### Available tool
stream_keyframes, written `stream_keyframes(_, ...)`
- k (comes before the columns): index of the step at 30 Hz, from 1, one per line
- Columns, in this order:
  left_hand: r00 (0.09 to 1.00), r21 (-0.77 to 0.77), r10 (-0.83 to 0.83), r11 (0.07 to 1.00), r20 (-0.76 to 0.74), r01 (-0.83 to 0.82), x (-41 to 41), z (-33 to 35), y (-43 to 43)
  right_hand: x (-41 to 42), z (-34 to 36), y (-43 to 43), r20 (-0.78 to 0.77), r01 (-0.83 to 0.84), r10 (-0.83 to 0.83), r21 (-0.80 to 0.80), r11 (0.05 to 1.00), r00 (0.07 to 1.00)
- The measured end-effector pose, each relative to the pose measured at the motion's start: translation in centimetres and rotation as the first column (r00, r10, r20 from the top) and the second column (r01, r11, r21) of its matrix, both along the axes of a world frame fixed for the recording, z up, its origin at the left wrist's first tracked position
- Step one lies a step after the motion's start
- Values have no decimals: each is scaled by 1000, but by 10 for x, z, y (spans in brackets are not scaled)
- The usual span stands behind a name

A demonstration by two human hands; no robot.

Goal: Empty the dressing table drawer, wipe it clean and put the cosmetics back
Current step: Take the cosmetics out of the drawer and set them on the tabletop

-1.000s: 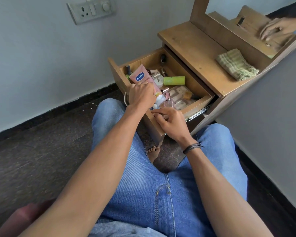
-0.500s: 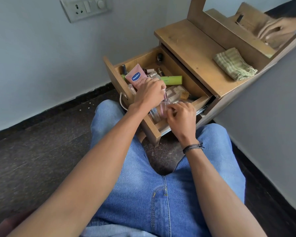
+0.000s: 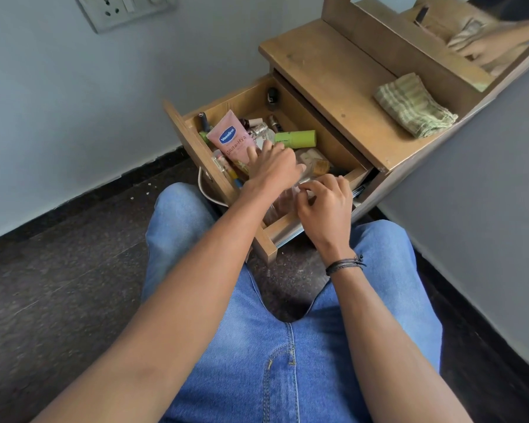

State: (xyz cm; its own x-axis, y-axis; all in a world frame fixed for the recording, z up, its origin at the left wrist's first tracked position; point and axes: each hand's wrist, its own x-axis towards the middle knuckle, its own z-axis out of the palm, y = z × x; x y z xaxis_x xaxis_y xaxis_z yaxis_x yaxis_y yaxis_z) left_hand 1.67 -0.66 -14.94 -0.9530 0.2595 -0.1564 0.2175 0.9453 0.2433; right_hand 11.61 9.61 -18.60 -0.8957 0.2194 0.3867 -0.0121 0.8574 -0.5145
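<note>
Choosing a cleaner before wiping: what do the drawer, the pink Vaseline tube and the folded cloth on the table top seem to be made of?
Drawer: wood or wood-look board, matte brown, grain lines visible. Pink tube: soft plastic, slight sheen, printed label. Folded cloth: woven fabric, likely cotton, green-and-cream checks, soft folds.

The wooden drawer (image 3: 191, 142) stands pulled far out of the low dressing table (image 3: 327, 80), full of cosmetics; a pink Vaseline tube (image 3: 232, 140) lies slanted along its left side, and a light green tube (image 3: 297, 138) lies crosswise just beside it; small lipsticks and vials crowd behind them, with a dark little bottle (image 3: 272, 95) in the back corner. A clear pinkish bottle (image 3: 283, 204) sits at the near end, blurred; a folded green checked cloth (image 3: 413, 106) lies on the table top, well apart from the drawer.
</note>
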Motion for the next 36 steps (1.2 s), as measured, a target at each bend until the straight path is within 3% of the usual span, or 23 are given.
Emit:
stream_keyframes(16, 991, 105, 2, 994, 135, -17, -13, -3, 3, -4, 5, 8, 29, 108, -105, -106, 989, 994)
stream_keyframes(26, 985, 36, -53, 998, 164, 48, -6, -8, 11, -2, 4, 11, 49, 114, -109, -130, 985, 993)
stream_keyframes(36, 983, 227, -26, 974, 179, -16, -11, 0, 6, -2, 3, 11, 51, 120, -113, -167, 979, 992)
